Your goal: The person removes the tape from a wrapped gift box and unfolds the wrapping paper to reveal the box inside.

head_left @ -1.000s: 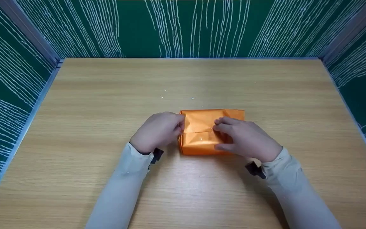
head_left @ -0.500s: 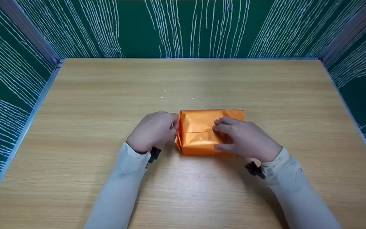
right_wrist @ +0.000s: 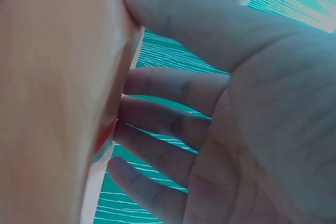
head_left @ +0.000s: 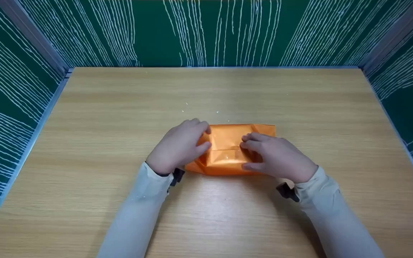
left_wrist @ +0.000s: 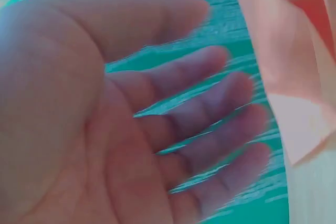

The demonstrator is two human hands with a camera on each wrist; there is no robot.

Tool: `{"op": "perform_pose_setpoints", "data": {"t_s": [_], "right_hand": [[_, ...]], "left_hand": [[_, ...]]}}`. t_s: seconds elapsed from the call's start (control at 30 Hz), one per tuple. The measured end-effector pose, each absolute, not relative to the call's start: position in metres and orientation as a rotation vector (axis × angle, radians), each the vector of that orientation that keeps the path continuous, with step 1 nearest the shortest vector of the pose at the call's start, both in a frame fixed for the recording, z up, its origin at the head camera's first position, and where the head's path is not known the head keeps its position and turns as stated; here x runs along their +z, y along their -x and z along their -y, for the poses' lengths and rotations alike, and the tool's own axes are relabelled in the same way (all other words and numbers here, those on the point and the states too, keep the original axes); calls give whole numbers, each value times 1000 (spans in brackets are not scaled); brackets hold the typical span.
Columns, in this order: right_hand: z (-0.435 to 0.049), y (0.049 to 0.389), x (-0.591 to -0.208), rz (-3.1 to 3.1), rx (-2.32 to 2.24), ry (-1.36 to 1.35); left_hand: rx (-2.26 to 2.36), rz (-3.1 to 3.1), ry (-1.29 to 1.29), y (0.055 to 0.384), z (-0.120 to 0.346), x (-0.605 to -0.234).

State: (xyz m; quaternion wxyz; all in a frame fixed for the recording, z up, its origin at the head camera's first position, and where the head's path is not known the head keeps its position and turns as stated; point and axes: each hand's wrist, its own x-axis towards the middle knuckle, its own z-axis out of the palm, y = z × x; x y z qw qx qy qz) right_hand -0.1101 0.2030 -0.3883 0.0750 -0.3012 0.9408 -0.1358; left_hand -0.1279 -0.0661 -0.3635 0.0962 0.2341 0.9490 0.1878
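An orange paper-wrapped package (head_left: 226,157) lies on the wooden table, with a fold line running along its top. At its left end a loose flap of wrapping paper (head_left: 195,167) spreads outward. Over that end hovers my left hand (head_left: 179,145), fingers and thumb apart and holding nothing. The left wrist view shows this hand's open palm (left_wrist: 131,129), with the orange paper (left_wrist: 294,66) a little beyond its fingertips. My right hand (head_left: 280,156) rests its fingertips and thumb on the package's right part. In the right wrist view the thumb (right_wrist: 178,19) touches the paper.
Small white specks (head_left: 217,111) lie on the table (head_left: 120,107) behind the package. Green walls (head_left: 156,36) with white streaks border the table at the back and both sides. A dark wrist camera (head_left: 288,191) sits below each hand.
The left hand drew the paper at the package's left end outward, let go of it, and rose over that end with fingers spread. The right hand has stayed in place.
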Motion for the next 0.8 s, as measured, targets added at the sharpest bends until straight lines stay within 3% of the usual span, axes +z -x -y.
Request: {"op": "perform_pose_setpoints", "data": {"t_s": [0.3,0.8], "right_hand": [[-202,110,-388,-2814,-411,868],[-207,112,-383,-2848,-462,984]], "left_hand": [[465,-2806,-918,120,35,-386],[447,-2814,-954,120,30,-392]]}}
